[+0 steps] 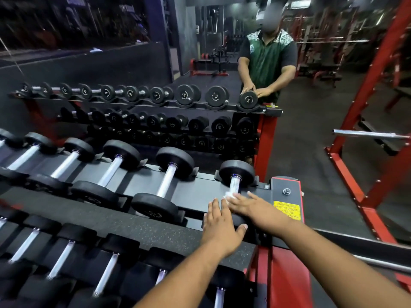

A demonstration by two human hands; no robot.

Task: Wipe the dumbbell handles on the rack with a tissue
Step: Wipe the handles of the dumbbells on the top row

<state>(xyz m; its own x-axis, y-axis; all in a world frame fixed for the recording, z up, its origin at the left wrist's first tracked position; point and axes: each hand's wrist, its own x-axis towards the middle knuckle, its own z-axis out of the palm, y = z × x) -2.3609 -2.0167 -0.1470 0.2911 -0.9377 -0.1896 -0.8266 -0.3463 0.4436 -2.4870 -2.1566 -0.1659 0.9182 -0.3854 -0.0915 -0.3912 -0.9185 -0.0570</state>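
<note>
Directly ahead of my right hand [249, 206], whose fingers press a white tissue [230, 195] flat, runs the rightmost dumbbell handle [234, 184], long axis pointing away from me. My left hand [219, 225] rests open just beside, on the near dumbbell head.

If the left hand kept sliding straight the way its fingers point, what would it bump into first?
Probably the white tissue under the right hand, since the left hand lies flat on the near dumbbell head with its fingers pointing up toward it. Past that comes the chrome dumbbell handle. Depth is hard to judge here.
</note>
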